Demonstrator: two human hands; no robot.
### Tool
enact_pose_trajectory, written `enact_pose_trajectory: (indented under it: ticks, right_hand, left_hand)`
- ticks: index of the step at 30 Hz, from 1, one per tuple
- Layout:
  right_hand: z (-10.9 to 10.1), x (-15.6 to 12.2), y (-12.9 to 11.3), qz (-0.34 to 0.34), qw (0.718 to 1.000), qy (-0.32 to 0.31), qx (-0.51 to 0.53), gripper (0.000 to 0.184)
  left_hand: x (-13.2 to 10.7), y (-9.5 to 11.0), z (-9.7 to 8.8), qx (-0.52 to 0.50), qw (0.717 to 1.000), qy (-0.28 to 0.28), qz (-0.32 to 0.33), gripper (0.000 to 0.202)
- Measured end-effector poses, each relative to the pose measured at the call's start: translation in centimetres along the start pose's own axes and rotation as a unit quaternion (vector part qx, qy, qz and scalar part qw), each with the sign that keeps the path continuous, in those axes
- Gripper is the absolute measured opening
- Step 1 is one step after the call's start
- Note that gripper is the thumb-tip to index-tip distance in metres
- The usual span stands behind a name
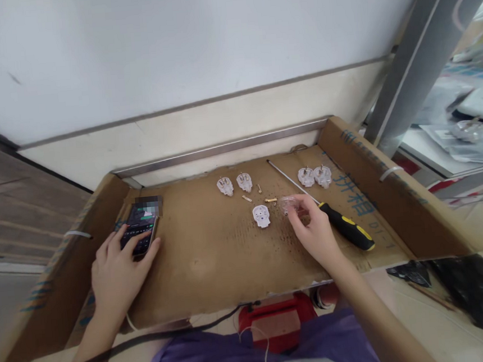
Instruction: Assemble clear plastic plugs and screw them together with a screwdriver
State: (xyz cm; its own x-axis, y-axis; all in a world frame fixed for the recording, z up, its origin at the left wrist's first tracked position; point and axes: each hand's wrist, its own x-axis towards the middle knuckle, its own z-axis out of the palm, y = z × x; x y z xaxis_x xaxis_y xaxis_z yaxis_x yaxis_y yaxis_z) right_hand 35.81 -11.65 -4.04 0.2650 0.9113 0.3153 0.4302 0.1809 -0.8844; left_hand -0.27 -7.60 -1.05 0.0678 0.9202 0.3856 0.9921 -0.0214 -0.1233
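Hands first, nearest to me: left hand (116, 271) lies on phone (140, 226) at the left side of cardboard tray (396, 212), fingers (121, 235) spread over the screen, thumb along its edge. Right hand (313, 231) is approx. middle-right, thumb & forefinger pinching clear plug shell (288, 204), low at the tray floor; resting or lifted, I cannot tell. It is just beside white plug base (261, 216). Shell looks light, stiff, thin plastic, prob. slippery and a bit brittle, so better to grip it by the outer rim w/o squeezing hard. Screwdriver (347, 228) lies just right of this hand, shaft pointing away. Farther back: brass bits (271, 200), then left plug pair (234, 184) & right plug pair (315, 176).
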Motion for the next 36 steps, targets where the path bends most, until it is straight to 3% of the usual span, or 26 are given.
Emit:
enact_pose_trajectory:
  ticks: [8, 14, 18, 22, 30, 36]
  right_hand:
    - [0.0, 0.0, 0.0, -0.001, 1.0, 0.003, 0.001, 0.017]
    - [0.0, 0.0, 0.0, -0.003, 1.0, 0.007, -0.003, 0.017]
    - [0.0, 0.0, 0.0, -0.002, 1.0, 0.007, -0.002, 0.017]
    - [0.0, 0.0, 0.0, 0.0, 1.0, 0.008, -0.002, 0.018]
    - [0.0, 0.0, -0.1, -0.004, 1.0, 0.009, -0.001, 0.016]
    - [0.0, 0.0, -0.1, -0.003, 1.0, 0.01, -0.005, 0.017]
  left_hand:
    - [0.0, -0.1, -0.1, -0.012, 1.0, -0.015, -0.002, 0.048]
    - [-1.1, -1.1, -1.2, -0.055, 0.994, 0.091, -0.014, 0.051]
    - [-1.8, -2.0, -0.5, -0.05, 0.996, 0.071, 0.011, 0.058]
    - [-1.9, -2.4, 0.6, -0.057, 0.994, 0.089, 0.0, 0.056]
    - [-1.5, -1.7, -0.7, -0.08, 0.99, 0.118, 0.001, 0.055]
    - [-1.0, -2.3, 0.7, -0.058, 0.993, 0.096, 0.047, 0.049]
